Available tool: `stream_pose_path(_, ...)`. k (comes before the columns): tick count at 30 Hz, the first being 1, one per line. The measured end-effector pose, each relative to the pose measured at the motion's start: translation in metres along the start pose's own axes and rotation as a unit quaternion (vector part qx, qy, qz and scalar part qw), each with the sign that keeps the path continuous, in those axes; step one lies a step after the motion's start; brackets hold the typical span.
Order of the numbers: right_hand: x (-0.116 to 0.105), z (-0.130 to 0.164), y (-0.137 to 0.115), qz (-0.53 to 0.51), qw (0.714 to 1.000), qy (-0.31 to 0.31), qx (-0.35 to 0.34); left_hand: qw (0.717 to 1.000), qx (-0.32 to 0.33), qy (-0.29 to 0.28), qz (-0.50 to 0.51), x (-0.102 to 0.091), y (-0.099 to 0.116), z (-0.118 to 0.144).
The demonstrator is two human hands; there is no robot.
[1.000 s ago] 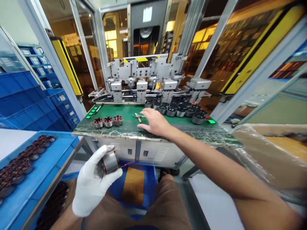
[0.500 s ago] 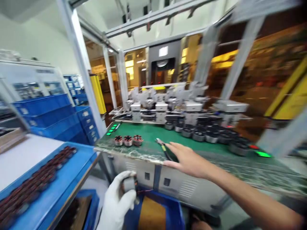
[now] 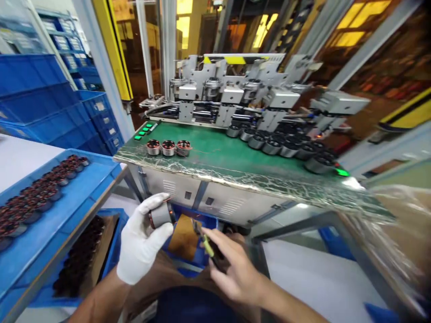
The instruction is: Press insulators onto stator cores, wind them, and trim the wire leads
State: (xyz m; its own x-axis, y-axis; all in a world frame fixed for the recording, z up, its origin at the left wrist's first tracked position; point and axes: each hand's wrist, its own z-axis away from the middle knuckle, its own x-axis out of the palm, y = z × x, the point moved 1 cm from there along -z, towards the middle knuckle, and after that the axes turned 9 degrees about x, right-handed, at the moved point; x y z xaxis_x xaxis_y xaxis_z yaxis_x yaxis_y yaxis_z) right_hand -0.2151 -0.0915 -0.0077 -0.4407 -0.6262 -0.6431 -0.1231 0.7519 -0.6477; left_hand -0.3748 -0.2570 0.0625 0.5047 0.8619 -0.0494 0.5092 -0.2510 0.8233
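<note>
My gloved left hand (image 3: pixel 141 244) closes around a small wound stator (image 3: pixel 160 215), thumb and fingers clamped on its grey shell, a thin reddish wire trailing from its right side. My bare right hand (image 3: pixel 235 273) grips a pair of yellow-handled cutters (image 3: pixel 204 240), nose pointed up and left toward that wire, the tip close to it but not yet touching. Both sit low over my lap, above a blue bin (image 3: pixel 202 255) with a brown card in it, well in front of the green bench (image 3: pixel 215 157).

To my judgement, a clean trim wants the stator held steady with the wire end turned clear of the glove, and the cutter tip brought onto the loose lead alone, away from the copper winding.

On the bench three copper-wound stators (image 3: pixel 168 147) stand in a row near the left edge; a crowd of grey housings (image 3: pixel 279 146) fills the far right, before the grey machine (image 3: pixel 235 94). At left a blue tray (image 3: pixel 84 184) carries rows of more wound parts.
</note>
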Motion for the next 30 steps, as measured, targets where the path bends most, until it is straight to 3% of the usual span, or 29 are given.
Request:
stream_pose_path(4, 0.012, -0.001, -0.025, -0.178, 0.984, -0.017, 0.013, 1.000, 0.019, -0.002, 0.007, 0.006, -0.005, 0.002)
stream_pose_path(8, 0.007, -0.012, -0.031, -0.254, 0.967, -0.021, -0.002, 0.999, 0.034, -0.007, 0.005, 0.012, -0.006, 0.005)
stream_pose_path(16, 0.012, -0.010, -0.025, -0.248, 0.969, -0.004, -0.011, 0.997, 0.064, -0.040, 0.003, 0.011, -0.007, 0.007)
stream_pose_path(21, 0.004, -0.015, -0.024, -0.293, 0.955, -0.040, 0.021, 0.990, 0.109, -0.091, 0.022, 0.005, -0.008, 0.008)
stream_pose_path(26, -0.011, -0.024, -0.033, -0.221, 0.973, -0.055, 0.021, 0.981, 0.124, -0.149, 0.029, 0.001, -0.011, 0.010)
stream_pose_path(30, -0.007, -0.022, -0.028, -0.211, 0.977, -0.029, 0.008, 0.977, 0.115, -0.179, 0.017, 0.000, -0.016, 0.011)
